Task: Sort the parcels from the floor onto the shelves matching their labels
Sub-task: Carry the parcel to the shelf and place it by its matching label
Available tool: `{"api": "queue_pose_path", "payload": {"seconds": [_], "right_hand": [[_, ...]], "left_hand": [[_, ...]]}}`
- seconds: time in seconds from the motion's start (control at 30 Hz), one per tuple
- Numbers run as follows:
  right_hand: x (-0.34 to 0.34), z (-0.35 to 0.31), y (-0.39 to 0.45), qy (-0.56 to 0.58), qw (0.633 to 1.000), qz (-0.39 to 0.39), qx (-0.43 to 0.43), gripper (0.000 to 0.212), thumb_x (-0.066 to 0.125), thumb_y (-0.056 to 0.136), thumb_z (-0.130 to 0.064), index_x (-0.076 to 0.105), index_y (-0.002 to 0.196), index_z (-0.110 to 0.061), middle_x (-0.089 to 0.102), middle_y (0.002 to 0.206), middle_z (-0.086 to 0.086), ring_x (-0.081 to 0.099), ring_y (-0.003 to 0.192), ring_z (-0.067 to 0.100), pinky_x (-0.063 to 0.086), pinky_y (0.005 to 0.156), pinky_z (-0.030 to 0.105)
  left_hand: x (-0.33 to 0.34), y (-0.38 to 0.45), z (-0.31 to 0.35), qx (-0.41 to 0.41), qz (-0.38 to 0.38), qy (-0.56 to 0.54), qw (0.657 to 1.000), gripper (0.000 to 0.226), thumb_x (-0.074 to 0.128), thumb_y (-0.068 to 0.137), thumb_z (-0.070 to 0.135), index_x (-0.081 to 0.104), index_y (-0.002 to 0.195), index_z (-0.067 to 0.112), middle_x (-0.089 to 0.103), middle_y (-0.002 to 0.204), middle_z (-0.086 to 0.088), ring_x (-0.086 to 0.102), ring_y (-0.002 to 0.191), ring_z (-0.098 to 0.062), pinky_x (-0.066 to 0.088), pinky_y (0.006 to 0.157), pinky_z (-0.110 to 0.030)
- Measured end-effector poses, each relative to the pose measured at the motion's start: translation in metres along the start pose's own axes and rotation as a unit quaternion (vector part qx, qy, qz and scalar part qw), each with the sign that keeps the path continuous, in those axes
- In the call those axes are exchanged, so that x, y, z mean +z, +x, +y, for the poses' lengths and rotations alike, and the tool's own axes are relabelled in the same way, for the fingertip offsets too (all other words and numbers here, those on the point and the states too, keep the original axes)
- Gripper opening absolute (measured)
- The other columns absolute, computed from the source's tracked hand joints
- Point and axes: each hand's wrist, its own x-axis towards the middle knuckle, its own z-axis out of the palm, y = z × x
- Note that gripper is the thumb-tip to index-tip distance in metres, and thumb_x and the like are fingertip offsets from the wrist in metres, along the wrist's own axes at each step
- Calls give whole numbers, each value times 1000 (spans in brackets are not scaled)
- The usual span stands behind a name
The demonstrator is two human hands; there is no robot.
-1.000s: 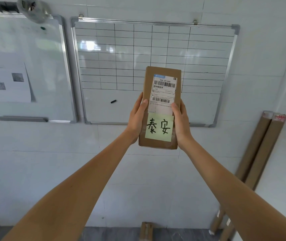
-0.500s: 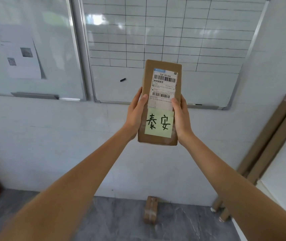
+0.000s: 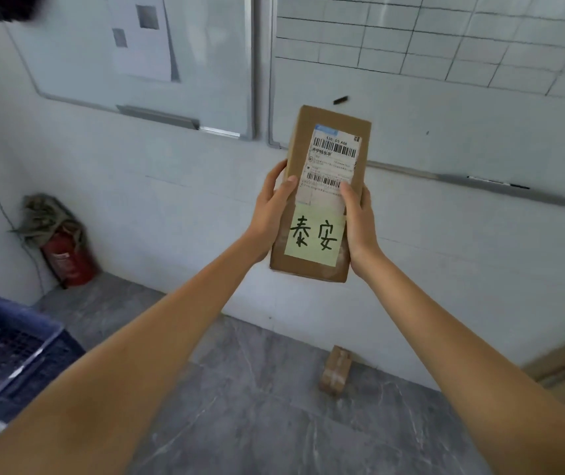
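White tiled wall is filling the background, with two whiteboards [image 3: 445,97] hanging at twelve o'clock and grey stone floor [image 3: 257,406] spreading below. At the centre of the view, both hands are holding a brown cardboard parcel [image 3: 322,186] upright in the air, well above the floor. The left hand [image 3: 271,214] is wrapping its grip around the parcel's nine o'clock edge, thumb lying on the front face, while the right hand [image 3: 360,221] is grasping the three o'clock edge the same way. A printed shipping label [image 3: 334,162] is showing on the upper front, and a yellow-green note [image 3: 313,236] with two handwritten characters is sitting below it. Another small parcel [image 3: 336,370] is lying on the floor at six o'clock, near the wall. A red fire extinguisher [image 3: 68,258] is standing at nine o'clock, and a blue crate [image 3: 10,344] is sitting at eight o'clock.
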Motion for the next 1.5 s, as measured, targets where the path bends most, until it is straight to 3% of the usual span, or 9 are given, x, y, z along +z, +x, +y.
{"api": "queue_pose_path", "payload": {"seconds": [0.17,0.27,0.4,0.5,0.6,0.73,0.93,1.23,1.5], "right_hand": [[69,17,0,-8,998,-64,12,49,53,105,-36,41,148,-16,69,111,-10,75,86,-2,58,71,18],[103,34,-9,-1,994,-108,25,51,56,103,-37,42,148,-17,69,117,-8,75,97,5,61,81,25],[138,57,-27,18,982,-178,53,49,57,103,-35,44,147,-17,70,121,-5,74,104,11,62,89,33],[157,69,-41,39,971,-223,78,47,57,103,-33,45,146,-17,70,121,-5,74,104,12,63,86,32],[169,75,-51,55,958,-264,95,46,57,104,-31,46,146,-17,72,116,-7,76,100,10,62,79,27],[173,75,-56,67,940,-320,101,46,57,104,-29,46,146,-15,72,116,-6,76,98,10,62,78,27],[155,73,-61,64,907,-400,116,48,59,103,-30,45,148,-18,73,117,-6,75,103,15,63,86,33],[128,63,-117,100,847,-495,168,56,64,99,-33,43,150,-21,72,127,7,75,108,26,61,93,48],[113,47,-200,119,798,-566,168,49,59,102,-25,46,149,-21,72,129,5,74,110,23,63,88,38]], "left_hand": [[-72,-2,2,-21,48,15,999,40,42,105,25,33,144,21,71,110,-2,73,90,-11,59,78,-31],[-114,-14,0,-35,91,43,994,48,45,104,33,29,148,22,71,106,5,74,88,-8,60,85,-34],[-153,-39,-5,-47,164,64,983,52,45,104,36,27,150,22,68,106,7,73,85,-2,58,80,-29],[-171,-61,-5,-45,213,71,973,51,46,104,34,30,150,20,69,104,7,71,87,-7,59,82,-32],[-181,-80,-3,-40,255,78,963,50,47,104,31,31,150,20,69,99,11,72,79,-1,59,72,-24],[-178,-101,-1,-25,311,92,946,55,49,103,33,28,152,21,68,108,11,72,86,1,59,79,-25],[-146,-131,-7,10,398,56,916,56,54,100,35,32,150,19,65,129,-12,67,114,-32,56,94,-45],[-92,-215,8,53,507,79,857,43,45,105,26,37,146,17,70,116,-2,72,95,-14,59,78,-28],[-61,-312,30,89,576,101,806,47,46,104,26,33,148,21,66,127,-6,70,105,-17,59,79,-25]]}}
